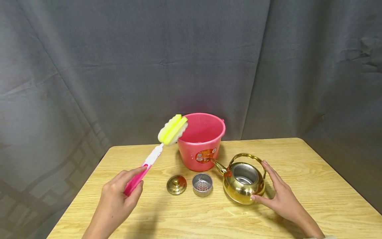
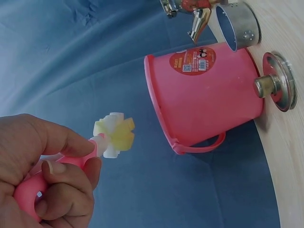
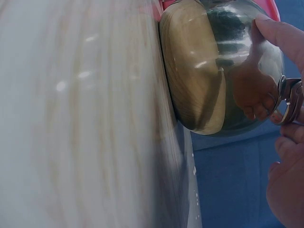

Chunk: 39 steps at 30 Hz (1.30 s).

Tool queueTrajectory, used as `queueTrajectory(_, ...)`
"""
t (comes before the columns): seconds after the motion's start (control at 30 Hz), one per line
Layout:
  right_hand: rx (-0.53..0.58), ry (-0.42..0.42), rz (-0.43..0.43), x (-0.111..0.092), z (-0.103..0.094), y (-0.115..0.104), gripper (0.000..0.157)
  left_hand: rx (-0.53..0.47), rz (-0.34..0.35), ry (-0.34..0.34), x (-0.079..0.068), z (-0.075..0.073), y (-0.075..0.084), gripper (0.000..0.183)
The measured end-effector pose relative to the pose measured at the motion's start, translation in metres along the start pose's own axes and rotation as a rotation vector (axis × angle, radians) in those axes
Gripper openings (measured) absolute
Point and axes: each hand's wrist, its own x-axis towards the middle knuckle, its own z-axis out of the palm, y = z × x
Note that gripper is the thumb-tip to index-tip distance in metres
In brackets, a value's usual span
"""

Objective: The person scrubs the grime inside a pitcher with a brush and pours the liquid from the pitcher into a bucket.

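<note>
Pink-handled brush (image 1: pixel 154 155), scalloped yellow-and-white sponge head: centre left, gripped by left hand (image 1: pixel 117 194). Rounded, mirror-polished gold metal teapot (image 1: pixel 238 193), open-topped, arched handle: lower right; right hand (image 1: pixel 280 199) grasps it, thumb against body, fingers at handle. Lower centre: knobbed gold lid (image 1: pixel 176 185), perforated grey metal cup (image 1: pixel 202 190). Centre: smooth pink plastic bucket (image 1: pixel 188 155). Underneath: wood-grain table (image 1: pixel 301 176).

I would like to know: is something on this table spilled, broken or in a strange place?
Nothing stands out. I see no spill or visible damage. The golden kettle is open, with the gold lid and perforated strainer on the table in front of the pink bucket, but they seem set aside.
</note>
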Motion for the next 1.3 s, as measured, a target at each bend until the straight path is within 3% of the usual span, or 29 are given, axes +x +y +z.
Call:
queueTrajectory(0.83,-0.004,-0.004,0.001,-0.001,0.0,-0.001,0.107,-0.123,0.002,-0.063,0.001,0.012,0.015,0.044)
queueTrajectory(1.3,-0.015,-0.003,0.008,-0.001,0.0,-0.001,0.107,-0.14,0.003,-0.094,0.002,0.015,0.019,0.041)
